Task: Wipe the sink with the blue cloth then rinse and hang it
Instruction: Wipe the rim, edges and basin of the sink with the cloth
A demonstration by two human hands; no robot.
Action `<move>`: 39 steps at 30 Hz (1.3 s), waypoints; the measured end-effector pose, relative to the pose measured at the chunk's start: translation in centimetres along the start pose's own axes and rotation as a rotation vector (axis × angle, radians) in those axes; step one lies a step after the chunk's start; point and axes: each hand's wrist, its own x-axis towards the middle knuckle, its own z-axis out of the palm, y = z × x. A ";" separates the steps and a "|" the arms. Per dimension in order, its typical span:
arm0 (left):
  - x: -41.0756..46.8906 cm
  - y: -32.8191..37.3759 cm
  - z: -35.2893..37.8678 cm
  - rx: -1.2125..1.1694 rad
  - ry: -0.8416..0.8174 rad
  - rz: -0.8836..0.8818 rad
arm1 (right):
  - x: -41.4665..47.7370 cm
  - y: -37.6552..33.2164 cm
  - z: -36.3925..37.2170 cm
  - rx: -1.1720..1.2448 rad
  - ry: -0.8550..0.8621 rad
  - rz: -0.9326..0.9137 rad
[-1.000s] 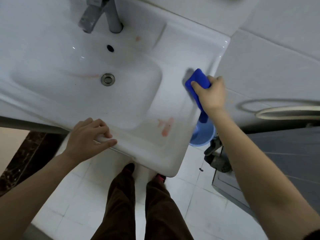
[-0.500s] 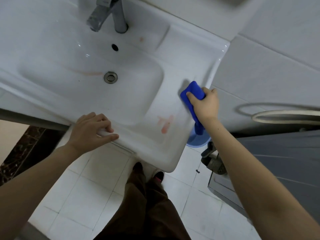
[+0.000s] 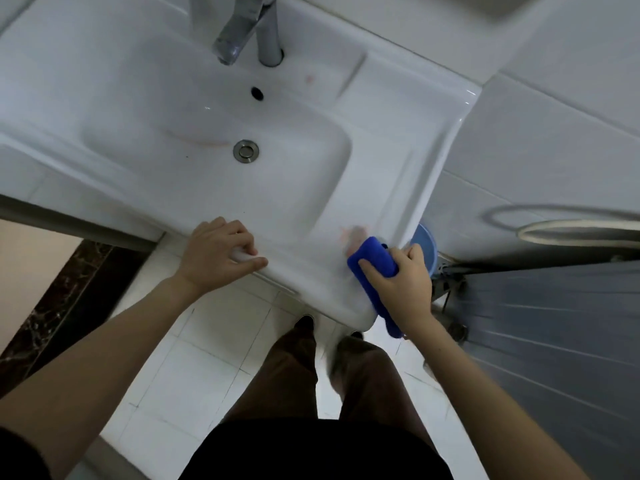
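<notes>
A white ceramic sink [image 3: 391, 140] fills the upper half of the view, with a metal faucet [image 3: 242, 32] at the back and a round drain [image 3: 246, 151] in the basin. My right hand [image 3: 401, 285] presses a folded blue cloth [image 3: 372, 259] onto the sink's front right ledge, partly covering a faint pink smear [image 3: 351, 235]. One end of the cloth hangs below my wrist, past the corner. My left hand [image 3: 218, 254] grips the sink's front rim, fingers curled over the edge. A thin reddish streak [image 3: 201, 142] lies in the basin left of the drain.
A blue bucket [image 3: 426, 244] stands on the floor just right of the sink's corner. A tiled wall [image 3: 536, 150] runs along the right, with a round ring-shaped rim [image 3: 581, 230] beside it. My legs [image 3: 332, 382] stand on white floor tiles below the sink.
My right hand has dragged the blue cloth from the sink's right ledge down toward the front right corner, onto the pink smear. My left hand has stayed on the front rim.
</notes>
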 end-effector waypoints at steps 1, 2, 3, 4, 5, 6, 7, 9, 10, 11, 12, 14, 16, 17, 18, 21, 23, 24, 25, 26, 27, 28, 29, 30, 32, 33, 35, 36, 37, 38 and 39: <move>0.0 0.1 0.0 -0.008 0.004 -0.010 | 1.1 0.1 -0.6 -0.004 -0.028 -0.011; 0.1 0.2 0.0 -0.017 0.011 -0.019 | 2.6 0.2 -1.2 0.011 -0.040 -0.011; 0.2 0.3 0.0 -0.026 0.017 -0.025 | 4.6 0.3 -2.0 0.042 -0.031 -0.003; 0.3 0.3 0.1 -0.031 0.024 -0.028 | 7.0 0.5 -2.8 0.076 -0.002 0.004; 0.4 0.2 0.1 -0.035 0.030 -0.035 | 10.0 0.7 -3.7 0.103 0.037 0.005; 0.4 0.1 0.2 -0.037 0.032 -0.046 | 13.2 0.8 -4.5 0.110 0.077 0.004; 0.3 0.0 0.2 -0.035 0.035 -0.054 | 16.6 0.8 -5.4 0.088 0.113 0.003; 0.2 0.3 0.3 -0.009 0.051 -0.045 | 22.2 0.5 -7.0 -0.005 0.141 0.004; 0.2 0.5 0.3 0.006 0.048 -0.036 | 23.9 0.6 -7.5 -0.056 0.136 -0.002; 0.3 0.9 0.1 0.014 0.033 -0.034 | 24.7 0.8 -7.8 -0.108 0.130 -0.013; 0.4 1.2 0.0 0.013 0.013 -0.041 | 24.4 1.0 -7.7 -0.146 0.122 -0.027; 0.2 1.9 -0.5 0.001 -0.025 -0.076 | 21.0 0.8 -6.7 -0.166 0.102 -0.044; -0.6 3.4 -0.2 0.014 -0.018 -0.095 | 15.2 0.5 -5.2 -0.163 0.043 -0.069; -1.1 4.5 0.4 0.022 0.010 -0.106 | 11.8 0.1 -4.5 -0.179 -0.015 -0.120; -1.8 5.9 1.4 0.017 0.049 -0.128 | 8.5 0.0 -3.9 -0.198 -0.082 -0.203; -2.8 9.2 4.8 -0.048 0.191 -0.206 | 4.1 0.5 -3.2 -0.264 -0.185 -0.440; -2.9 9.4 6.5 -0.100 0.292 -0.267 | 7.4 1.0 -3.7 -0.291 -0.144 -0.438; -2.8 9.1 6.9 -0.111 0.331 -0.288 | 10.1 1.2 -4.2 -0.292 -0.094 -0.387; -2.7 8.8 7.3 -0.104 0.355 -0.296 | 13.4 1.4 -4.8 -0.284 -0.024 -0.326; -2.5 8.6 7.6 -0.089 0.367 -0.293 | 16.8 1.6 -5.7 -0.267 0.044 -0.270; -2.3 8.4 7.9 -0.076 0.373 -0.285 | 19.8 1.5 -6.6 -0.259 0.090 -0.228; -2.2 8.4 8.1 -0.071 0.378 -0.280 | 22.1 1.2 -7.4 -0.274 0.108 -0.212; -2.1 8.5 8.1 -0.068 0.383 -0.280 | 23.4 0.8 -7.9 -0.308 0.108 -0.222; -2.1 8.6 8.0 -0.064 0.388 -0.285 | 24.0 0.5 -7.9 -0.345 0.108 -0.242; -2.0 8.8 7.9 -0.062 0.386 -0.296 | 22.5 0.3 -7.6 -0.383 0.104 -0.263; -2.0 8.9 7.7 -0.064 0.384 -0.302 | 20.9 0.2 -7.4 -0.374 0.076 -0.260; -1.9 9.1 7.5 -0.069 0.377 -0.311 | 17.4 -0.1 -6.6 -0.430 -0.052 -0.321; -1.9 9.2 7.4 -0.074 0.372 -0.315 | 16.0 -0.4 -6.3 -0.483 -0.137 -0.382; -2.0 9.2 7.3 -0.078 0.370 -0.319 | 15.0 -0.7 -6.1 -0.514 -0.220 -0.444; -2.0 9.2 7.2 -0.081 0.374 -0.319 | 14.9 -1.3 -5.9 -0.527 -0.273 -0.493; -2.0 9.1 7.2 -0.078 0.383 -0.313 | 15.4 -1.9 -5.8 -0.495 -0.289 -0.519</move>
